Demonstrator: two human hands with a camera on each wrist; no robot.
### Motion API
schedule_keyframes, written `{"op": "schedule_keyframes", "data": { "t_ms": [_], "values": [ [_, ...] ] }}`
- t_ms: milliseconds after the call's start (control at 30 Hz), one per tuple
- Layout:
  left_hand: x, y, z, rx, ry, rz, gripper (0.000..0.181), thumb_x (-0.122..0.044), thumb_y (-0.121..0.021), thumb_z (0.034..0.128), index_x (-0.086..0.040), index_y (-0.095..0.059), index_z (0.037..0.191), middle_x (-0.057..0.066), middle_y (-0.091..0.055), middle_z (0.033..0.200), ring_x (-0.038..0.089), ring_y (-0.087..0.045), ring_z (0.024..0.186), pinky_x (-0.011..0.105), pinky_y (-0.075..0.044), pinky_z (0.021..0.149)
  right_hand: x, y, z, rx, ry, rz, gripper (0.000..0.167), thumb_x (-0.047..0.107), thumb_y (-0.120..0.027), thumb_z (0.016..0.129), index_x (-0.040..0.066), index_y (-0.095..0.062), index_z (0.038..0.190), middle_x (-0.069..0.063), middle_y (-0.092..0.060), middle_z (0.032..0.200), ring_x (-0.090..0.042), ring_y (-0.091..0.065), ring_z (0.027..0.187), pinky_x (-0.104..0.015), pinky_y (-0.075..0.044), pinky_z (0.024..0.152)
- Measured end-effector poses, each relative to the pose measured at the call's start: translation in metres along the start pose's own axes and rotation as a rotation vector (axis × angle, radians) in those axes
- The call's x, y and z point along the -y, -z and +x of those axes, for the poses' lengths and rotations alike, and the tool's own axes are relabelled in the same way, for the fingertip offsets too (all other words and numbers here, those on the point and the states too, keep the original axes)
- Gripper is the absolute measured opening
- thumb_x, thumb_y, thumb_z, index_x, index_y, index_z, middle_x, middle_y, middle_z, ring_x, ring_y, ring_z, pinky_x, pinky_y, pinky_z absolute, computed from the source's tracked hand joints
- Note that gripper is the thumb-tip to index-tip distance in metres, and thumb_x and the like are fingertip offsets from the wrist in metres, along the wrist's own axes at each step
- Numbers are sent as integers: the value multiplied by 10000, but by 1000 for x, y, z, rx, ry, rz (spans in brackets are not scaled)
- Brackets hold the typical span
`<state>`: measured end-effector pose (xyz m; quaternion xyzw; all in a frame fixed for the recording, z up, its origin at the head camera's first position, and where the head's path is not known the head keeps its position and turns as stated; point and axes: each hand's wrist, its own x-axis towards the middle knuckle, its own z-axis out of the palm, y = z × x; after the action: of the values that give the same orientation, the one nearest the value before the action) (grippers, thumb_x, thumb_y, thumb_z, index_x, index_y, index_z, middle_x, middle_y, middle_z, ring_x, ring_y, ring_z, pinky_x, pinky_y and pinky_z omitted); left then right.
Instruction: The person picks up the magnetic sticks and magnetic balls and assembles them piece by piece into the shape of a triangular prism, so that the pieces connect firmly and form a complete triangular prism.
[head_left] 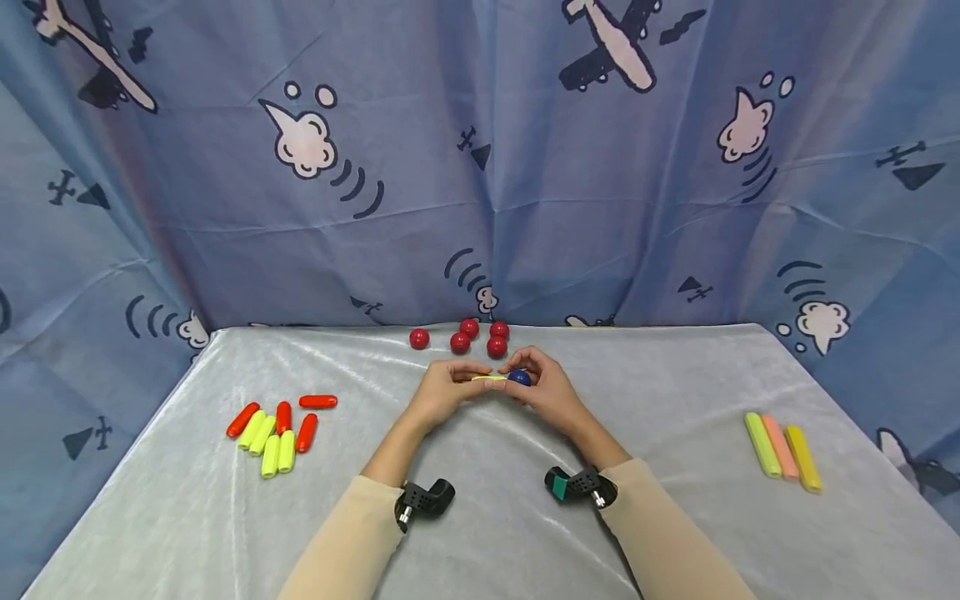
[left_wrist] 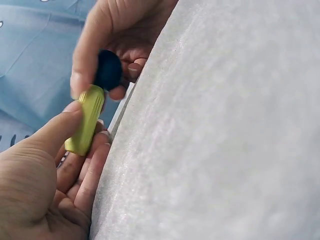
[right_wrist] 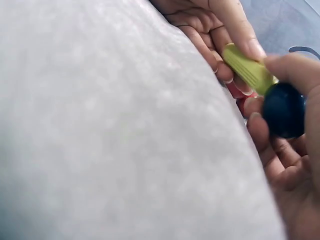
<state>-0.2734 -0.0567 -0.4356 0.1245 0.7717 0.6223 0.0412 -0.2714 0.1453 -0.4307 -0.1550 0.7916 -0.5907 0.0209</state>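
Over the middle of the table, my left hand (head_left: 442, 393) pinches a short yellow-green ribbed rod (left_wrist: 86, 120) between thumb and fingers. My right hand (head_left: 553, 395) holds a dark blue ball (right_wrist: 284, 111), with its fingers curled round it. One end of the rod meets the ball; how far it goes in, I cannot tell. In the right wrist view the right thumb lies over the place where rod and ball join. Both thumbs come close together there.
Several red balls (head_left: 460, 342) sit near the table's back edge, just beyond the hands. At the left lie short red rods (head_left: 307, 433) and yellow-green rods (head_left: 287, 452). Three longer rods, green (head_left: 763, 444), pink (head_left: 780, 447) and yellow (head_left: 803, 458), lie at the right. A blue curtain (head_left: 420, 167) hangs behind.
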Motion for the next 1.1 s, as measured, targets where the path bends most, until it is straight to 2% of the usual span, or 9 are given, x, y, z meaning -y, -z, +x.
{"op": "schedule_keyframes", "data": {
  "t_ms": [200, 400, 567, 633, 700, 767, 867, 967, 1100],
  "values": [
    [1, 0, 1, -6, 20, -82, 241, -100, -732, 923, 42, -739, 1118, 208, -753, 1099, 90, -710, 842, 308, -629, 786, 0, -1, -1, 22, 46, -164, 336, 159, -770, 891, 90, -708, 1214, -134, -740, 1109, -108, -619, 784, -229, -544, 633],
    [-3, 15, 3, -28, 104, -167, 355, -221, -599, 1027, 69, -670, 1219, 232, -702, 1201, 132, -728, 898, 315, -632, 809, -3, -2, 0, 1, 36, -141, 235, 179, -803, 867, 104, -785, 1089, -100, -752, 1004, -111, -611, 747, -227, -533, 624],
    [-6, 41, 6, -321, 102, -69, 266, -79, -622, 985, 53, -686, 1207, 255, -703, 1149, 166, -704, 828, 249, -618, 712, -2, -4, 2, -21, -33, -94, 232, 217, -784, 892, 114, -777, 1100, -107, -723, 989, -138, -615, 708, -242, -551, 597],
    [-9, 53, 10, -443, 89, 40, 233, -38, -646, 947, 22, -720, 1160, 234, -710, 1145, 214, -693, 879, 269, -598, 746, -1, -4, 3, -20, -41, -84, 243, 220, -772, 904, 96, -767, 1114, -121, -726, 1035, -141, -637, 756, -245, -581, 636],
    [-11, 64, 15, -497, 78, 178, 221, -29, -673, 918, -12, -741, 1127, 194, -709, 1198, 275, -689, 1003, 333, -574, 848, -1, -4, 4, -24, -46, -70, 239, 206, -756, 917, 77, -758, 1118, -139, -727, 1059, -144, -654, 798, -249, -605, 673],
    [-15, 73, 21, -487, 81, 293, 242, -33, -696, 898, -43, -742, 1135, 177, -694, 1248, 333, -657, 1104, 400, -535, 931, -2, -4, 4, -30, -49, -58, 231, 183, -739, 929, 55, -748, 1121, -161, -725, 1061, -147, -666, 819, -254, -617, 691],
    [-17, 81, 30, -376, 92, 425, 316, -56, -719, 891, -52, -712, 1206, 177, -663, 1286, 339, -621, 1090, 442, -500, 952, -3, -3, 4, -41, -62, -51, 221, 159, -719, 941, 38, -736, 1125, -176, -716, 1073, -144, -673, 833, -253, -622, 705],
    [-14, 83, 35, -279, 113, 482, 367, -90, -729, 900, -34, -680, 1258, 192, -672, 1241, 301, -590, 1020, 434, -482, 909, -3, -3, 3, -42, -73, -58, 235, 169, -712, 948, 34, -727, 1140, -173, -709, 1096, -145, -672, 843, -247, -621, 711],
    [-8, 82, 40, -263, 109, 505, 364, -128, -734, 908, -27, -680, 1254, 194, -700, 1202, 301, -631, 1078, 437, -490, 979, -2, -3, 2, -36, -79, -64, 254, 188, -708, 955, 33, -720, 1155, -173, -709, 1083, -157, -659, 853, -240, -615, 712]
  ]
}}
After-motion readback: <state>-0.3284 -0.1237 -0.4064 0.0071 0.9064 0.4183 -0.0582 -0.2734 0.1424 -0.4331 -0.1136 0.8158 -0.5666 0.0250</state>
